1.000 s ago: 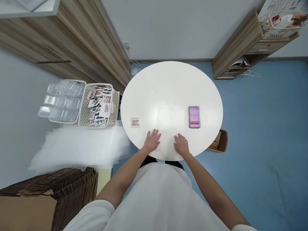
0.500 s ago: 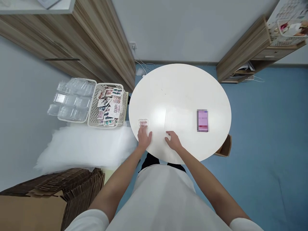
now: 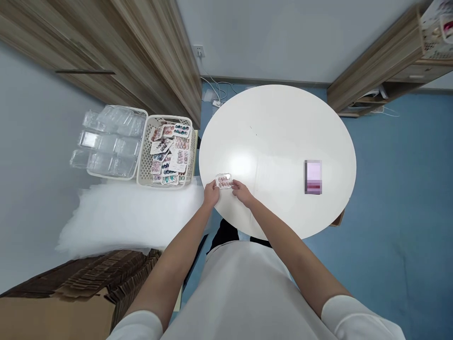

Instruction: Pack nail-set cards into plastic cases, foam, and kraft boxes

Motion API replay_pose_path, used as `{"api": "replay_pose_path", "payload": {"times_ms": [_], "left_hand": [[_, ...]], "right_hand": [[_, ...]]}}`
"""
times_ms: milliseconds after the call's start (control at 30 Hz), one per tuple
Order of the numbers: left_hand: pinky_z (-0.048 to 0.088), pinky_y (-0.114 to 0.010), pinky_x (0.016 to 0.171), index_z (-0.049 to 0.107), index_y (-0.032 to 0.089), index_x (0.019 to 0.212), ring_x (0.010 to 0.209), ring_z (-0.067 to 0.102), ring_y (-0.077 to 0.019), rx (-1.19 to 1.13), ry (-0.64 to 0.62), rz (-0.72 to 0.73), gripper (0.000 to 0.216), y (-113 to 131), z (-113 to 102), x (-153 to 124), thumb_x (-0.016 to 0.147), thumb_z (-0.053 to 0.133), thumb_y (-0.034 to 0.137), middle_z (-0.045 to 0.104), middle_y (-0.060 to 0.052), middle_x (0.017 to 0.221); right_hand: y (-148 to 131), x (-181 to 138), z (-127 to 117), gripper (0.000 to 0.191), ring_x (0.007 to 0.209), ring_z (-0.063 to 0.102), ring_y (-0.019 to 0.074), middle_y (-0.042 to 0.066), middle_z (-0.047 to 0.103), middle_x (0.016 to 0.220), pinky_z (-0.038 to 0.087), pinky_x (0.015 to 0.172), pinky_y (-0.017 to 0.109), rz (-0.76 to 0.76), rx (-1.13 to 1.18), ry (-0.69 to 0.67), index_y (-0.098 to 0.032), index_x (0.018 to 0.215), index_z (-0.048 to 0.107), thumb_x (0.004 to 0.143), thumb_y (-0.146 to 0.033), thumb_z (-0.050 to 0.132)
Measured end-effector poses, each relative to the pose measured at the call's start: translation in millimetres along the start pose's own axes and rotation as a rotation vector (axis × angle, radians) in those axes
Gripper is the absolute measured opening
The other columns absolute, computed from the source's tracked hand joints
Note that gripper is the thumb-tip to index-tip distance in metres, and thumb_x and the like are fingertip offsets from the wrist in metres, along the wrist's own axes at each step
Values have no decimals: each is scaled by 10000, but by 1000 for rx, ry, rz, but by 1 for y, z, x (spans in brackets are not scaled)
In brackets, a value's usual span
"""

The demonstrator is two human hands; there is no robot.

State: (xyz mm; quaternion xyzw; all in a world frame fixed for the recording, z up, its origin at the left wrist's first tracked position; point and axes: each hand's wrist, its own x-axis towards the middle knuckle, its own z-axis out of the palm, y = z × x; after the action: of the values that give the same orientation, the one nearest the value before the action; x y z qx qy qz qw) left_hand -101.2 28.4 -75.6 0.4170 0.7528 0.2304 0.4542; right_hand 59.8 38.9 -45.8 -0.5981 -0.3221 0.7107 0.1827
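Note:
A small clear plastic box of pinkish press-on nails (image 3: 224,181) is at the left front part of the round white table (image 3: 283,123). My left hand (image 3: 211,194) is closed on the box's left side, its thumb near the front corner. From the right, my right hand (image 3: 242,193) grips the opposite edge with its fingertips. Whether the box rests on the tabletop or is slightly lifted, I cannot tell.
A blurred pink-purple pack (image 3: 313,177) lies at the table's right. To the left stand a basket of nail cards (image 3: 141,165) and another holding clear plastic boxes (image 3: 113,146). White foam sheets (image 3: 134,215) and folded cardboard (image 3: 63,314) lie nearer me.
My right hand has moved left to the nail box. My left hand has shifted from over the box to its left side. The view has shifted slightly.

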Motion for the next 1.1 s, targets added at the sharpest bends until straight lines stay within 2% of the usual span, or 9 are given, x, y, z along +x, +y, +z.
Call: {"api": "replay_pose_path", "payload": {"times_ms": [100,167,300,500,667,767,900,1000,1100], "left_hand": [[402,-304,781,613,168,906,855,527,-192,-8,-37,32,264,2,-1,-2,712,433,168,604,-32,848],[397,-296,809,608,177,978,901,526,-190,-11,-41,44,306,6,1,-5,725,437,178,597,-36,922],[375,-279,873,547,206,1141,993,506,-179,-2,-86,71,398,31,12,-17,760,434,195,520,-51,1081],[350,-274,912,517,214,1188,1031,484,-170,14,-304,213,423,80,61,-47,780,411,184,490,-46,1073],[361,-270,885,550,187,1141,983,496,-180,12,-415,205,409,90,107,-78,745,447,169,506,-59,1029],[371,-259,868,595,196,1037,976,493,-181,18,-454,171,336,84,125,-93,735,450,170,521,-47,983],[379,-265,860,606,189,883,939,501,-184,65,-470,117,217,76,137,-104,721,464,166,535,-45,920],[383,-288,860,579,189,773,932,496,-197,118,-491,106,130,72,144,-108,716,468,156,539,-50,869],[386,-302,859,554,190,767,954,489,-204,165,-504,106,115,69,149,-110,723,455,152,538,-61,898]], "right_hand": [[0,-1,-1,679,1173,428,206,67,450,1296,448,856,309,6,11,3,-205,1271,408,606,-100,495],[-1,-6,-7,665,1163,434,206,77,459,1285,452,839,310,-5,16,15,-199,1257,422,604,-94,486],[-3,-28,-39,626,1124,467,192,82,481,1258,451,823,302,-69,35,36,-199,1223,453,608,-85,467],[9,-79,-116,544,1064,517,175,62,533,1201,433,851,320,-181,48,129,-219,1145,518,619,-84,477],[38,-113,-162,549,1056,530,174,64,535,1207,437,849,326,-154,-8,170,-219,1157,516,630,-68,468],[58,-123,-172,560,1054,534,175,80,558,1178,444,843,324,-90,-34,186,-201,1173,509,635,-54,456],[79,-126,-173,557,1058,533,183,108,578,1146,437,863,330,-19,-52,198,-155,1182,508,636,-52,468],[89,-122,-172,563,1056,533,191,113,579,1148,436,869,337,-6,-60,199,-143,1191,503,634,-63,488],[96,-117,-171,575,1074,518,194,109,542,1202,442,860,328,-22,-74,184,-140,1207,486,634,-83,495]]}}
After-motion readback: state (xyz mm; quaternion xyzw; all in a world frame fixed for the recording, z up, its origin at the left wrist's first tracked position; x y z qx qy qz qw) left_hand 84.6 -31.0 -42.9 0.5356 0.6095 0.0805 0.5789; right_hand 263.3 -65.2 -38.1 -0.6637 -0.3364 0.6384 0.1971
